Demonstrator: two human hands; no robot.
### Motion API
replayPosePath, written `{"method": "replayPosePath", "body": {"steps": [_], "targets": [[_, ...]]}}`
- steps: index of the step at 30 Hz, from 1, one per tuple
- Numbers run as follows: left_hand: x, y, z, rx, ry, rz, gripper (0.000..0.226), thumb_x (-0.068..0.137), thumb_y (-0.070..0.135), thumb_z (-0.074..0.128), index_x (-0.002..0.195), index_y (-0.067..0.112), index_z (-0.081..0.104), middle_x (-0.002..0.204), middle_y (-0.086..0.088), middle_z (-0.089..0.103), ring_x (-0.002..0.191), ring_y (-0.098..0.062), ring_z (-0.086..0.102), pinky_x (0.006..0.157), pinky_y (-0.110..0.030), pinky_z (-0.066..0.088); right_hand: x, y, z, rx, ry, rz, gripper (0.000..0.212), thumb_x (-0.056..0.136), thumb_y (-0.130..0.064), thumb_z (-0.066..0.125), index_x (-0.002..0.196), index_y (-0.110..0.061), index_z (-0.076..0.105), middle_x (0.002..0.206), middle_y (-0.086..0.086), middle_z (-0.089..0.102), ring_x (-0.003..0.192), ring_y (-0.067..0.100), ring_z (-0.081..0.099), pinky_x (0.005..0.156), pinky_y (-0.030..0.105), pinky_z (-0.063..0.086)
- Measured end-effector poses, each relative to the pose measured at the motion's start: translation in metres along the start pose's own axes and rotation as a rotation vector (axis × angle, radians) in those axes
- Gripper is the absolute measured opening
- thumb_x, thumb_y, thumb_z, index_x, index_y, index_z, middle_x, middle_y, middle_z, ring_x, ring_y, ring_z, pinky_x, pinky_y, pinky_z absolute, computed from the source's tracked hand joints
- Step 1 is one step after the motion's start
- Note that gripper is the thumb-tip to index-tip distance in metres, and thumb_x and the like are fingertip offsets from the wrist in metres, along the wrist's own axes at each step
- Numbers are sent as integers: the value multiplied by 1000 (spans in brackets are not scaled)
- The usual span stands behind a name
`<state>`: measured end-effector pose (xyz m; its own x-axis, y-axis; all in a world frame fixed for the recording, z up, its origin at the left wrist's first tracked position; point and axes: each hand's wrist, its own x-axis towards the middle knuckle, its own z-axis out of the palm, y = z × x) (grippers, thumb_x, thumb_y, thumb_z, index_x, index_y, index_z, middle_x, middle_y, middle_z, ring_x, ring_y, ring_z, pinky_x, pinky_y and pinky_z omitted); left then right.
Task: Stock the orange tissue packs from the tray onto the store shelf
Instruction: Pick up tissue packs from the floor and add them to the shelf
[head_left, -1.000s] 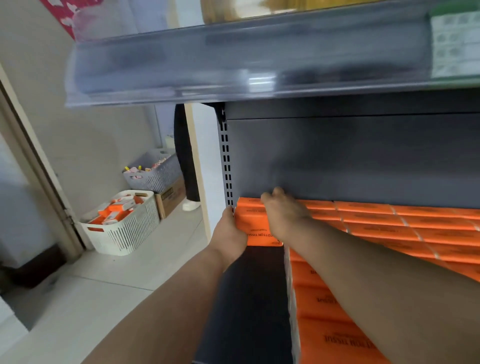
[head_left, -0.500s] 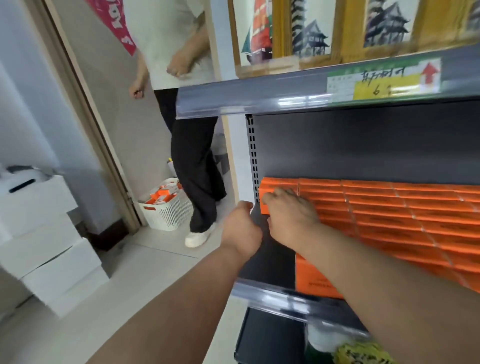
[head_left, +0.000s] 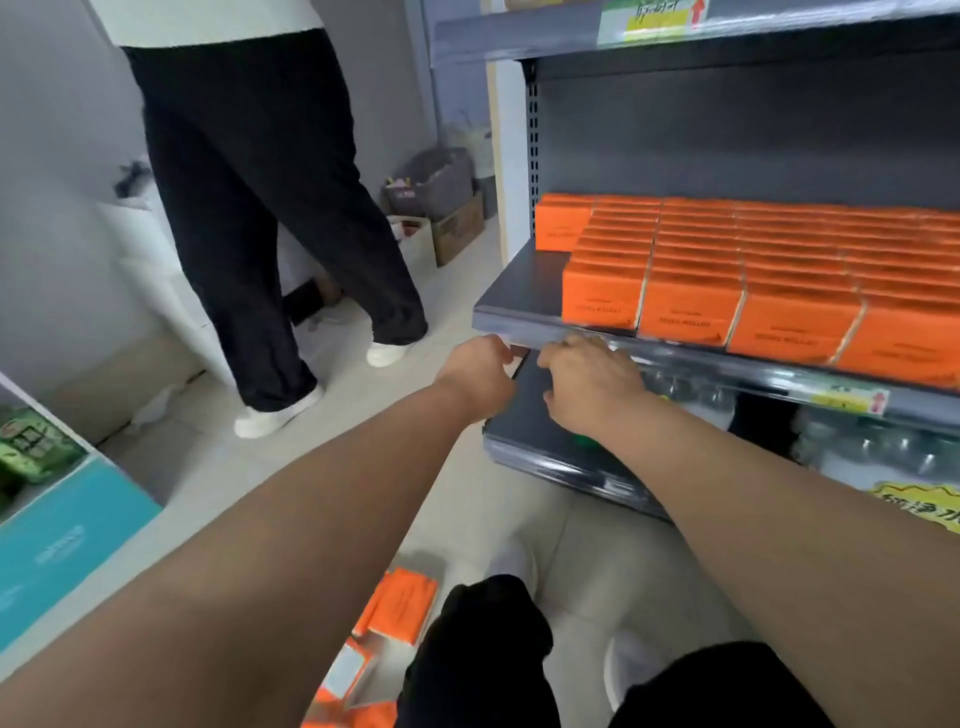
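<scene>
Rows of orange tissue packs (head_left: 753, 270) fill the dark grey shelf (head_left: 519, 291), leaving a bare strip at its left end. A single orange pack (head_left: 563, 223) stands at the back left corner. My left hand (head_left: 480, 371) and my right hand (head_left: 592, 384) hover side by side just in front of and below the shelf's front edge. Their fingers are loosely curled and hold nothing. More orange packs (head_left: 400, 608) lie low on the floor by my knees; whatever they rest in is hidden.
A person in black trousers (head_left: 260, 208) stands on the floor to the left. Baskets and a cardboard box (head_left: 441, 208) sit behind, beside the shelf upright. Water bottles (head_left: 857, 447) fill the lower shelf. A teal box (head_left: 67, 535) sits at the left edge.
Both hands have pulled back from the pack at the back left of the shelf to below its front edge. My view has dropped, and the other person has stepped into view at left.
</scene>
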<state>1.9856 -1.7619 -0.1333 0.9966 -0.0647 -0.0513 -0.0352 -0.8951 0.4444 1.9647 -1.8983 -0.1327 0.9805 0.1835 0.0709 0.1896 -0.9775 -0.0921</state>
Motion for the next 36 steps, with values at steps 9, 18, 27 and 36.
{"method": "replayPosePath", "body": {"steps": [9, 18, 27, 36], "targets": [[-92, 30, 13, 102, 26, 27, 41, 89, 4, 51, 129, 9, 52, 130, -9, 55, 119, -26, 52, 96, -33, 46, -88, 16, 14, 77, -25, 33, 45, 88, -20, 58, 132, -17, 49, 130, 10, 47, 121, 29, 46, 96, 40, 42], [-124, 1, 26, 164, 21, -80, 42, 86, 5, 53, 128, 11, 53, 130, -8, 55, 119, -24, 52, 95, -30, 46, -119, -14, 64, 121, -112, -107, 36, 87, -13, 49, 123, -13, 52, 119, 10, 49, 113, 31, 48, 83, 38, 41], [-155, -82, 66, 187, -108, -296, 42, 88, 8, 53, 129, 13, 53, 132, -5, 54, 122, -23, 51, 94, -27, 44, -127, -58, 127, 71, -238, -233, 40, 90, -14, 50, 130, -18, 47, 123, 7, 47, 116, 26, 48, 91, 38, 42], [-155, -178, 137, 238, -350, -414, 34, 87, 6, 53, 120, 1, 60, 123, -14, 61, 116, -28, 56, 92, -31, 46, -132, -78, 223, 52, -489, -213, 38, 90, -14, 50, 128, -17, 49, 125, 8, 48, 120, 28, 47, 94, 38, 41]]}}
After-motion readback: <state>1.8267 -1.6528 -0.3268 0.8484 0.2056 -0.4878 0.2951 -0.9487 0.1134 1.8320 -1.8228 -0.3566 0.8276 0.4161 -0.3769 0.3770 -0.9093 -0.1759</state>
